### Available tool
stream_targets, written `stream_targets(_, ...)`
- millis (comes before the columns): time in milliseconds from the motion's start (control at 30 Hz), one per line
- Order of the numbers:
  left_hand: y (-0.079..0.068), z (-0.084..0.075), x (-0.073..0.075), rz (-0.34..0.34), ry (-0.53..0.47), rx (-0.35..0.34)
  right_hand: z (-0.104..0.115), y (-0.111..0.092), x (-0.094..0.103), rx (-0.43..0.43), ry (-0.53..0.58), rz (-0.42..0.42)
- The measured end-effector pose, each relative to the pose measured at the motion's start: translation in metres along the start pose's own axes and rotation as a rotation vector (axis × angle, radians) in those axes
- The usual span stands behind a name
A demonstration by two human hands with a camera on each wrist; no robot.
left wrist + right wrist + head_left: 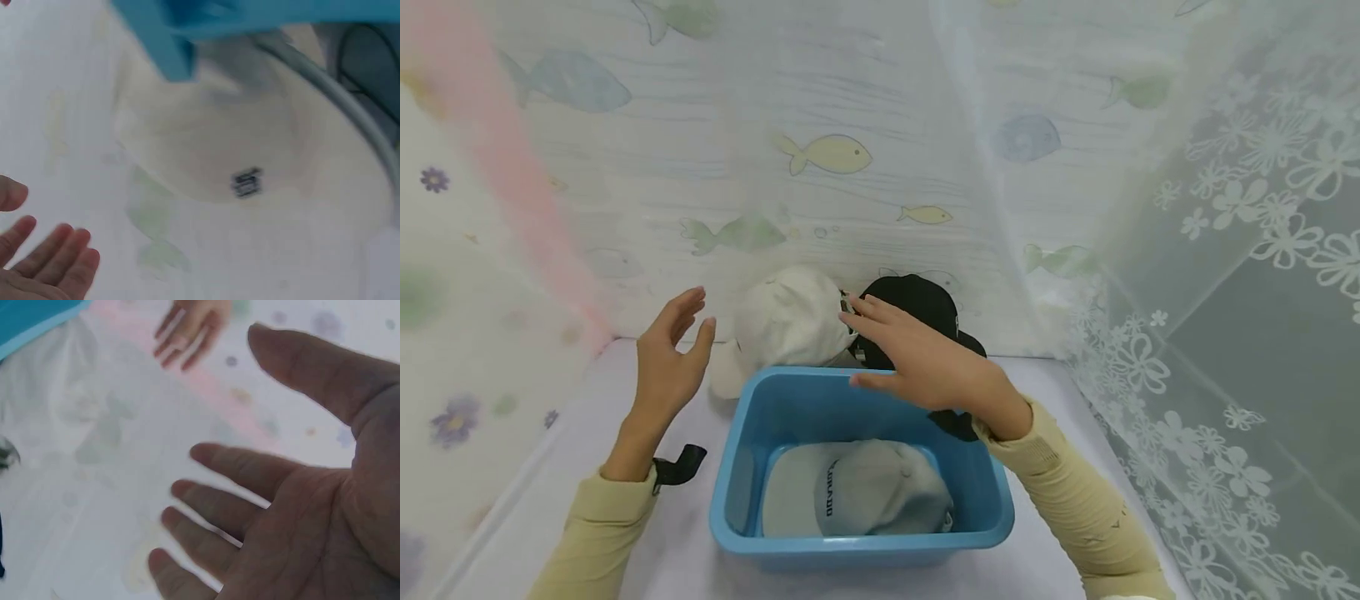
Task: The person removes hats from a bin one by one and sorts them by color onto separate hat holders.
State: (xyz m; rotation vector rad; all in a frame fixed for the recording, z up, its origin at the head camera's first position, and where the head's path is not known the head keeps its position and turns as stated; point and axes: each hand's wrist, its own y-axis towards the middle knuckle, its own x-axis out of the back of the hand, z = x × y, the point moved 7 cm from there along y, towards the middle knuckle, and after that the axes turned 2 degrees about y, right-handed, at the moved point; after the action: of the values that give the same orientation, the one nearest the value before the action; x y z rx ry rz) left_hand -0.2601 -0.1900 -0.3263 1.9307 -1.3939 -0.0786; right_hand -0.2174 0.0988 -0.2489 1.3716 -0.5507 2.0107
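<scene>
My left hand (672, 360) is raised beside the left rim of a blue tub (865, 546), fingers loosely bent and holding nothing. Over the tub's far right part hovers my right hand (917, 354), fingers spread and straight, also holding nothing. A light grey cap (880, 492) with dark lettering lies inside the tub, its brim pointing left. Behind the tub sits a white cap (793, 321), nearest the left hand. To its right is a black cap (913, 300), partly covered by the right hand in the head view. The left wrist view shows the white cap (250, 150) with a small dark mark.
The tub stands on a white-covered surface (662, 533). A fish-print curtain (880, 100) hangs close behind the caps. Flowered sheer fabric (1240, 375) borders the right side, and a flower-print curtain (475, 350) the left. Each wrist wears a dark strap mount (679, 467).
</scene>
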Motion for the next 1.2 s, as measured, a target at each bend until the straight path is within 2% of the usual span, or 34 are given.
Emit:
stream_targets(33, 0.002, -0.011, 0.0, -0.015, -0.024, -0.052, 0.004, -0.009, 0.001, 0.03, -0.032, -0.018)
stream_targets(100, 0.007, -0.034, -0.002, -0.002, -0.056, -0.138, 0.008, -0.025, 0.001, 0.07, -0.093, -0.057)
stream_targets(233, 0.014, -0.077, -0.012, 0.087, -0.075, -0.26, 0.004, -0.049, -0.005, 0.094, -0.156, -0.108)
stream_targets(367, 0.017, -0.109, -0.035, 0.225, -0.072, -0.326, -0.014, -0.064, -0.019, 0.085, -0.137, -0.109)
stream_targets(467, 0.014, -0.123, -0.058, 0.363, -0.073, -0.33, -0.03, -0.073, -0.032, 0.074, -0.096, -0.108)
stream_targets(567, 0.006, -0.13, -0.082, 0.508, -0.069, -0.312, -0.046, -0.08, -0.045, 0.061, -0.047, -0.106)
stream_targets(700, -0.009, -0.131, -0.115, 0.685, -0.068, -0.304, -0.06, -0.087, -0.06, 0.057, -0.014, -0.107)
stream_targets(833, -0.028, -0.128, -0.145, 0.847, -0.067, -0.321, -0.068, -0.094, -0.073, 0.077, -0.039, -0.12)
stream_targets(1000, -0.051, -0.121, -0.177, 0.994, -0.051, -0.319, -0.08, -0.106, -0.09, 0.049, -0.028, -0.101)
stream_targets(1200, -0.07, -0.112, -0.201, 1.132, -0.067, -0.25, -0.092, -0.123, -0.11, 0.001, 0.033, -0.085)
